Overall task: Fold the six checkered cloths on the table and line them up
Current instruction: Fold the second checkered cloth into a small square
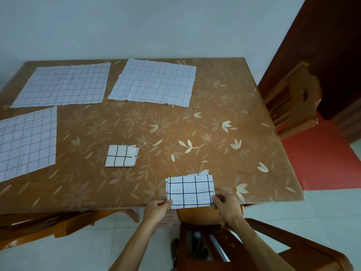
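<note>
Left hand (156,210) and right hand (227,204) are clamped on near corners of folded cloth (190,190) at table (175,122) edge; second folded cloth (121,155) and three flat cloths (62,85) are laid beyond.

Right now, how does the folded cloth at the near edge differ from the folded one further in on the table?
The near cloth is pinched at its lower corners by the left hand and right hand; the farther cloth lies untouched. The near cloth reaches the edge of the table; the farther cloth sits well inside. Both are white with a dark grid, folded small.
</note>
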{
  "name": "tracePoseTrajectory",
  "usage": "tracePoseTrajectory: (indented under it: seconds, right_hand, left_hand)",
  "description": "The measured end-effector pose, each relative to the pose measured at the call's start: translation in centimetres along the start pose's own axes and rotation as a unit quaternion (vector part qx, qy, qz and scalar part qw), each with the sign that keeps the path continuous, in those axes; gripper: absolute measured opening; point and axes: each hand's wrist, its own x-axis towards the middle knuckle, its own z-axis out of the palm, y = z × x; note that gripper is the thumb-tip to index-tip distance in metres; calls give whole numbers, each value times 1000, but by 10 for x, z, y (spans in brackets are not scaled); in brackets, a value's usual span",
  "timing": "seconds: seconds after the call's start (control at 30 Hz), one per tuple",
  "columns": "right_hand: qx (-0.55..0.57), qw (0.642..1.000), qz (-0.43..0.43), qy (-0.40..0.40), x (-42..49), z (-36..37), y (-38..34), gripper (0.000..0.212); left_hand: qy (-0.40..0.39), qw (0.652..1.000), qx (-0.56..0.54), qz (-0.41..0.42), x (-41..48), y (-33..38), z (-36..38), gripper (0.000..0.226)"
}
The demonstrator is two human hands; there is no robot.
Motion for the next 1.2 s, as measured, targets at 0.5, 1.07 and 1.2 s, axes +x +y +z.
tracePoseTrajectory:
  seconds: [0.5,1.07,1.2]
  right_hand:
    - [10,997,17,69,10,10,-7,12]
    - [-165,964,-111,175,2,23,-10,17]
    - [-260,904,-300,157,-3,37,-5,20]
  left_hand:
    - [92,988,28,125,3,-16,2,12]
    - [175,683,547,452,47,-21,41,48]
    - [177,689,549,438,50,-29,38,53]
